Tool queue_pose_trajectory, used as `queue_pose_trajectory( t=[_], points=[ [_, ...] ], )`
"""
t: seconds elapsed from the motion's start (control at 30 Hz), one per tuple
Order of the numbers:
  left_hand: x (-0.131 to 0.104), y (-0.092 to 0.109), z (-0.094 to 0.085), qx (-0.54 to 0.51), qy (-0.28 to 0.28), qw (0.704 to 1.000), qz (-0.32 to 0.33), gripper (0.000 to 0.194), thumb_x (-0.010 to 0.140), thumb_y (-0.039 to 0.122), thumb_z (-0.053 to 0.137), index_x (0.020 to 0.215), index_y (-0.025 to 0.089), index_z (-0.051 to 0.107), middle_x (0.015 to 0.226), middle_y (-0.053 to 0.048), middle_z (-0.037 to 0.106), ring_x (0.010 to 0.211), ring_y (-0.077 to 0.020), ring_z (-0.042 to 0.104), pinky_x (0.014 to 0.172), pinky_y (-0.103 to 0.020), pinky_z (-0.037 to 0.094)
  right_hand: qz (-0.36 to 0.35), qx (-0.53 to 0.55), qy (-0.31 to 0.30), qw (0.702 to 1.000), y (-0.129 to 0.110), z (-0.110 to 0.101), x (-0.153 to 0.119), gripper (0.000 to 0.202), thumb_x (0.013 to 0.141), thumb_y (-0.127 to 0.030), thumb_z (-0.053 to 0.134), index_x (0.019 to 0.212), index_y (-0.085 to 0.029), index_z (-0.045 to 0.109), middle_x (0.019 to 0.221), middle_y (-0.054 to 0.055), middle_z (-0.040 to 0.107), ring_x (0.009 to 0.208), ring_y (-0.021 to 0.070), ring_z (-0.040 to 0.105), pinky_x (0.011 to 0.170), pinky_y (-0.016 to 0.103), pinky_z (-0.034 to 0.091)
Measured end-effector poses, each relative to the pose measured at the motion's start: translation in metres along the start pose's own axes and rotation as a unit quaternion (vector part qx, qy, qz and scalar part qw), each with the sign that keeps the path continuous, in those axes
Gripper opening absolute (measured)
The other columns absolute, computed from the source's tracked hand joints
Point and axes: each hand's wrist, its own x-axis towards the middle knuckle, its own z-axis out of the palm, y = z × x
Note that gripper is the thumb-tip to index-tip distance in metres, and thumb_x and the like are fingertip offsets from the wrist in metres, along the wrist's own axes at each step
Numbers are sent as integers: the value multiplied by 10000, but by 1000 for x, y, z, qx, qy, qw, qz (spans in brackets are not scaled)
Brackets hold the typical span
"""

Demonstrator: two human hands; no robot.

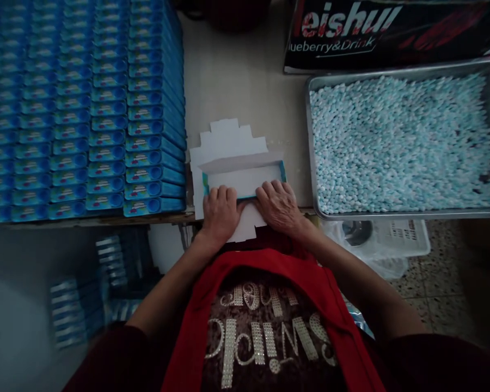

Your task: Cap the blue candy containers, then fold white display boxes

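A half-folded cardboard box (232,178), white inside with blue-green outer edges, lies at the table's front edge with its walls raised. My left hand (221,213) is closed over the left part of its near wall, fingers curled over the rim and thumb pointing inward. On the right part of the same wall, my right hand (280,206) grips in the same way, its thumb close to the left one. Both thumbs are partly hidden. White unfolded cardboard blanks (232,136) with stepped edges lie beneath and behind the box, and one sticks out toward my body.
Stacked blue packets (142,144) fill the table's left side. To the right, a metal tray (313,158) holds many small pale-blue and white pieces (396,147). Behind it stands a black printed carton (343,32). Below the table are a white plastic basket (408,234) and more blue packets (67,310).
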Motion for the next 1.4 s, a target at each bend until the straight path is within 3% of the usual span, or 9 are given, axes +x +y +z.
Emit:
queue_pose_trajectory(
  t=[0.23, 0.47, 0.6, 0.73, 0.83, 0.9, 1.07, 1.23, 1.4],
  points=[
    [23, -21, -11, -20, -41, 996, 73, 394, 1110, 489, 437, 925, 218, 654, 969, -151, 721, 978, -318, 645, 783, -400, 440, 85, 54, -89, 991, -5, -11, 24, 484, 1120, -542, 429, 1099, -137, 693, 1063, 173, 718, 1027, 312, 602, 867, 416, 408],
    [68, -39, -41, -39, -61, 969, 234, 286, 968, 96, 509, 950, 242, 754, 989, -101, 734, 991, -293, 656, 977, -494, 489, -13, 194, -12, 981, 57, -82, 51, 382, 1016, -181, 564, 1384, -245, 644, 1391, 114, 657, 1253, 295, 585, 1050, 442, 466],
    [103, -42, -69, -112, -20, 958, 264, 327, 982, 101, 463, 853, 234, 732, 1134, -101, 743, 1206, -297, 649, 1206, -555, 415, 96, 234, -50, 966, 70, -69, 70, 484, 923, -205, 598, 1402, -150, 563, 1056, 111, 723, 1039, 290, 675, 972, 462, 537],
    [75, -12, -91, -163, 167, 959, 163, 342, 1091, 235, 415, 1233, 219, 726, 1462, -132, 647, 1436, -315, 536, 1273, -554, 369, 247, 475, -15, 844, 38, -41, 57, 602, 919, -271, 598, 1474, -180, 385, 879, 13, 702, 720, 203, 706, 755, 384, 620],
    [30, 18, -78, -137, 100, 980, 100, 403, 1044, 314, 593, 1430, 204, 634, 1322, -165, 727, 1264, -347, 649, 1100, -490, 526, 253, 638, -50, 726, 15, -39, 35, 474, 1011, -412, 558, 1413, -202, 423, 998, 61, 746, 784, 194, 759, 752, 382, 661],
    [11, 28, -61, -114, 45, 991, 44, 411, 1055, 224, 527, 1458, 217, 608, 1218, -154, 764, 1129, -323, 709, 972, -439, 568, 216, 618, -34, 755, 11, -43, 23, 335, 1064, -428, 493, 1300, -195, 541, 1075, 102, 757, 908, 210, 773, 843, 418, 668],
    [13, -8, -43, -197, 29, 980, -11, 301, 1037, 221, 563, 1281, 293, 721, 1073, -94, 826, 947, -297, 775, 829, -379, 568, 41, 235, 138, 961, 25, -36, 7, 329, 1074, -252, 514, 1359, -207, 672, 1477, 161, 645, 1422, 316, 574, 1206, 581, 481],
    [23, -63, -54, -276, -95, 954, 72, 194, 981, 342, 629, 1055, 318, 807, 1109, -30, 852, 1028, -281, 791, 902, -374, 573, -129, 110, 32, 985, 14, -10, 7, 501, 1083, -141, 424, 1556, -188, 580, 1492, 165, 648, 1453, 296, 549, 1208, 524, 497],
    [27, -69, -46, -297, -100, 949, 23, 206, 959, 316, 616, 1099, 287, 765, 1072, -32, 833, 983, -259, 766, 897, -378, 555, -42, 52, 104, 992, -1, 6, 3, 579, 1061, -148, 492, 1621, -295, 516, 1552, 124, 598, 1521, 327, 466, 1301, 606, 356]
  ],
)
